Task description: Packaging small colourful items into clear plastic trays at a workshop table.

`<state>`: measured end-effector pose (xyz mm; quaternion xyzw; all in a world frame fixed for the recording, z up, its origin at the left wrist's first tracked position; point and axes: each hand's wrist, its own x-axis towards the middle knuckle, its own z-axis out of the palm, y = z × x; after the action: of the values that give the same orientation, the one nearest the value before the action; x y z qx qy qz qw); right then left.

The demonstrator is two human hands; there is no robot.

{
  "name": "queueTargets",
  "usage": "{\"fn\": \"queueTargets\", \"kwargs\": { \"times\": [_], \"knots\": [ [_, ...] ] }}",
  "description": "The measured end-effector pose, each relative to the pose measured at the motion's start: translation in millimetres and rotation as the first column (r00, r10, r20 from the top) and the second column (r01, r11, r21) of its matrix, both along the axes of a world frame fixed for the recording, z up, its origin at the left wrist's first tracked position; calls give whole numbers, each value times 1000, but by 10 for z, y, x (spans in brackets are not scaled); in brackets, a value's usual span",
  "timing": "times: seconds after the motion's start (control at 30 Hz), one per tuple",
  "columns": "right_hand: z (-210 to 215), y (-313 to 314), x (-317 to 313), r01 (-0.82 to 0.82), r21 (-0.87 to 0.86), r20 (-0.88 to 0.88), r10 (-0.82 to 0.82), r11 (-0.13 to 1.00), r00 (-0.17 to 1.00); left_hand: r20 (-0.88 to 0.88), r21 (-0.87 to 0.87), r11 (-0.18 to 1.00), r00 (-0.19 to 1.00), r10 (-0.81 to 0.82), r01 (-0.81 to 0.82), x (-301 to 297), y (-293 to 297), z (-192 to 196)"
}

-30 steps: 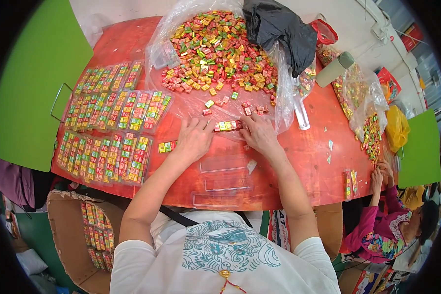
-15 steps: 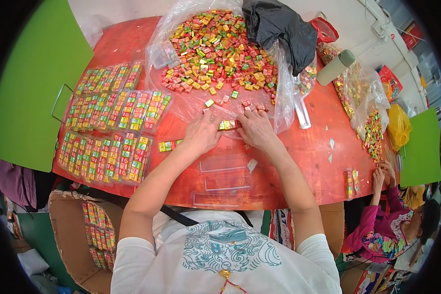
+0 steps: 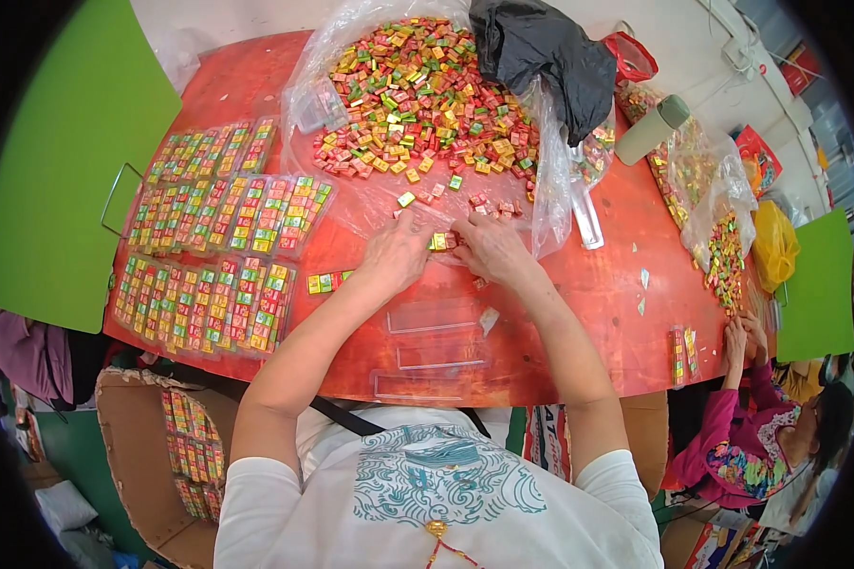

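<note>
A short row of small foil-bright wrapped blocks (image 3: 441, 242), yellow and red, lies between my hands on the red table (image 3: 579, 313). My left hand (image 3: 398, 254) has its curled fingers and thumb at the row's left end. From the right, my right hand (image 3: 495, 250) pinches the other end, its fingertips partly hiding the blocks there. Another short row of blocks (image 3: 328, 283) rests beside my left wrist. Just beyond my fingers, a few loose blocks (image 3: 406, 199) are scattered on clear plastic. Three clear plastic trays (image 3: 434, 319) lie between my forearms.
A big heap of blocks (image 3: 427, 100) fills an opened clear bag at the back. Filled trays (image 3: 209, 294) stand in rows at left. A black bag (image 3: 546, 62), a pale green bottle (image 3: 652, 130) and a co-worker's hands (image 3: 745, 334) are to the right. A cardboard box (image 3: 133, 455) sits below left.
My hands have shifted slightly around the row, and its visible part looks shorter. The right fingertips have moved a little left. The trays and heap stay put.
</note>
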<state>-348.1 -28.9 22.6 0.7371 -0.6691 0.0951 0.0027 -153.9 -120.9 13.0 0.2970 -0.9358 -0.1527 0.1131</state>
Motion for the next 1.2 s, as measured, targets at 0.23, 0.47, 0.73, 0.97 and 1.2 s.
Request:
{"fn": "queueTargets", "kwargs": {
  "times": [0.23, 0.47, 0.73, 0.97, 1.2],
  "knots": [
    [-42, 25, 97, 59, -30, 88, -56, 998, 995, -56, -36, 998, 997, -54, 52, -11, -28, -117],
    [177, 159, 232, 65, -116, 51, -60, 991, 997, -120, -24, 999, 992, -42, 40, 156, 126, 261],
    [233, 854, 632, -32, -191, 178, 67, 981, 982, -121, -56, 991, 984, -129, 123, 656, 817, 237],
    [157, 1060, 638, 58, -93, 270, -30, 994, 962, -188, -72, 992, 975, -117, 106, 812, 983, 186],
    [55, 1187, 581, 63, -113, 240, -34, 992, 970, -83, -4, 994, 991, -107, 107, 927, 1149, 66]
  ]
}}
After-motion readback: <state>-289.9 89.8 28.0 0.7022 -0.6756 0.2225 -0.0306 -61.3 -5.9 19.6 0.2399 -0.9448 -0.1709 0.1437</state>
